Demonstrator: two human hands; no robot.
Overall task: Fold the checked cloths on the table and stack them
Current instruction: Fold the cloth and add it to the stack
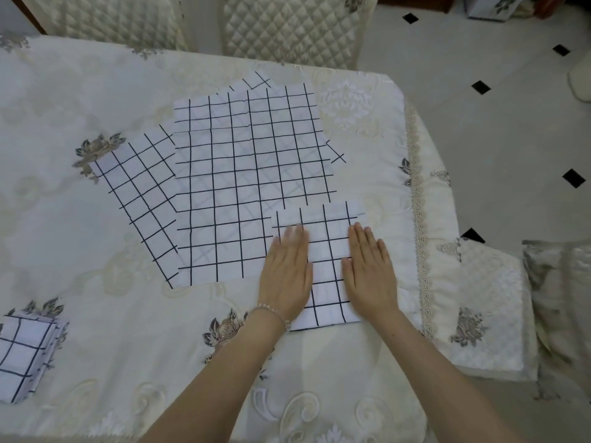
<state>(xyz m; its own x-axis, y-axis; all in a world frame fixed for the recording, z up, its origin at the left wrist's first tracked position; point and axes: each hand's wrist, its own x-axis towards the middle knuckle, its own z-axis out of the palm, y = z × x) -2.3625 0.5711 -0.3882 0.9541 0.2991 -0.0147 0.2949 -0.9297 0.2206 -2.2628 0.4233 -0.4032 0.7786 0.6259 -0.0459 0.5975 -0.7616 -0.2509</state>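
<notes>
Cream damask-covered tabletop (96,244), woven floral motifs, lace-trimmed edge on the right. Near the right edge lies a folded white cloth with thin black grid lines (326,260), a narrow rectangle, thin smooth fabric, flat. Left hand (287,270) lies palm-down on its left side, fingers straight and close together, slightly motion-blurred at the tips; a beaded bracelet (275,313) on the wrist. Right hand (371,270) lies palm-down on the cloth's right side, fingers straight, slightly spread. Neither grip pinches anything; both are flat on the fabric.

Its far left corner overlaps a loose spread of unfolded checked cloths (243,174), same white fabric with black grid, several sheets overlapping at different angles, one fanning out to the left, corners of others poking out at the far and right sides. Creases show across the top sheet.

At the left frame edge sits a stack of folded checked cloths (25,350), layered edges visible, well apart from the hands.

Quilted cream chair backs (287,24) stand beyond the tabletop; a quilted seat cushion (489,308) at right. Pale floor tiles with black diamond insets (479,87).
</notes>
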